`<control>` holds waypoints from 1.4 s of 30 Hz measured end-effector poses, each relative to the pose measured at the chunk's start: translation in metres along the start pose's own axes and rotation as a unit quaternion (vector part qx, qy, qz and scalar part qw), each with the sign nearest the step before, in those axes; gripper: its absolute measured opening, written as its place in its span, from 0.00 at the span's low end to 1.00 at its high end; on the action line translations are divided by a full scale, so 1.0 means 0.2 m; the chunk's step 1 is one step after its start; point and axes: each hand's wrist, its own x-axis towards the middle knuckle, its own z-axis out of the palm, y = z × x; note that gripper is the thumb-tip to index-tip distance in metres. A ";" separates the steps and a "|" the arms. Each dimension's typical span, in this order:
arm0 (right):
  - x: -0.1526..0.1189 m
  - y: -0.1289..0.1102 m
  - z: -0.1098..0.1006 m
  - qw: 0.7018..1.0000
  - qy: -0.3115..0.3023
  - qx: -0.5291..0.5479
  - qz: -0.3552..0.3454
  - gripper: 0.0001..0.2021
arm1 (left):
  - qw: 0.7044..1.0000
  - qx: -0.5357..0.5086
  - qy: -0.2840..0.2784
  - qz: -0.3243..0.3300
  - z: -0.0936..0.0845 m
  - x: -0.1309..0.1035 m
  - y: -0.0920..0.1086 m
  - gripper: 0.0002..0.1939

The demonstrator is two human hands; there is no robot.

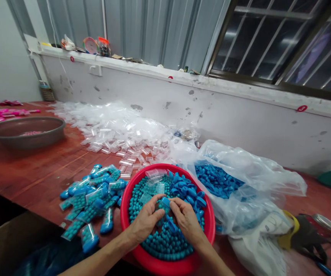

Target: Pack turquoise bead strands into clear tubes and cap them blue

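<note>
Low in the frame's centre, both hands meet over the red basin [125, 214] of teal beads [159, 241]: left hand [146, 222] and right hand [187, 220] pinch a small blue piece [165, 202] between fingertips, likely mid-assembly, needing steady alignment next.

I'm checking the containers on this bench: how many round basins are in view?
2. A red plastic basin of teal beads sits under both hands, near the table's front edge; a grey metal basin sits far left. Others may lie outside the frame.
</note>
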 end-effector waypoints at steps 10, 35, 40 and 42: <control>-0.05 -0.07 0.01 0.990 0.046 -0.100 -0.082 0.16 | 0.999 -0.040 0.023 -0.005 0.02 -0.02 0.02 0.30; -0.04 -0.07 -0.04 0.994 -0.075 -0.069 -0.040 0.22 | 0.997 0.055 0.058 -0.019 0.05 -0.06 0.05 0.24; -0.10 -0.07 0.03 0.966 -0.094 -0.221 -0.090 0.44 | 0.991 0.063 0.105 0.058 0.07 -0.05 0.05 0.23; -0.10 -0.06 0.06 0.961 -0.058 -0.247 -0.111 0.40 | 0.992 0.055 0.098 0.060 0.07 -0.05 0.05 0.21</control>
